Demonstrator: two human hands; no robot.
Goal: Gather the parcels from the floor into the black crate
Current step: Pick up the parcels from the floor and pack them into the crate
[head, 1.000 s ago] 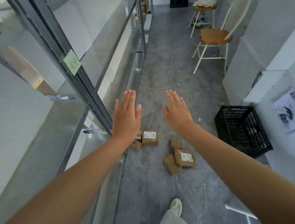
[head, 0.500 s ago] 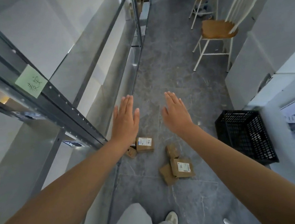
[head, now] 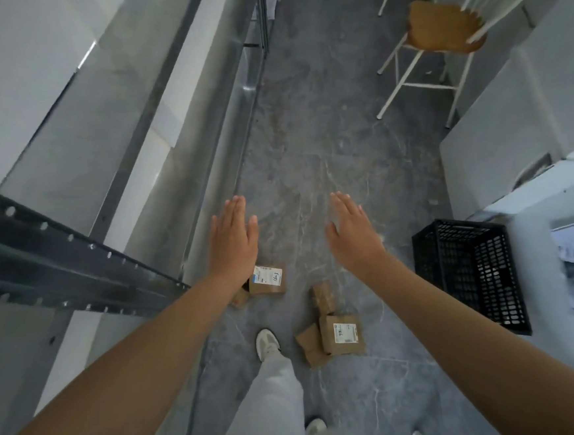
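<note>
Hands: left hand point(head: 232, 242) and right hand point(head: 352, 238) are held flat, fingers straight, nothing gripped.
Parcels: parcels point(head: 341, 333) are scattered on the floor point(head: 307, 140) below; labelled parcel point(head: 267, 280) lies nearest the left hand.
Crate: black crate point(head: 472, 271) is set rightward.

Grey veined floor point(head: 324, 145). Two small groups of cardboard parcels point(head: 341, 335) lie near its middle; a black crate point(head: 499, 269) stands right of them, a chair point(head: 442, 30) farther off.

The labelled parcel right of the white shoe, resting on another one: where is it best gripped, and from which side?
Probably from above, with the right hand, gripping its two long sides. The labelled parcel lies flat, label up, partly on a plain parcel, so those sides look free.
</note>
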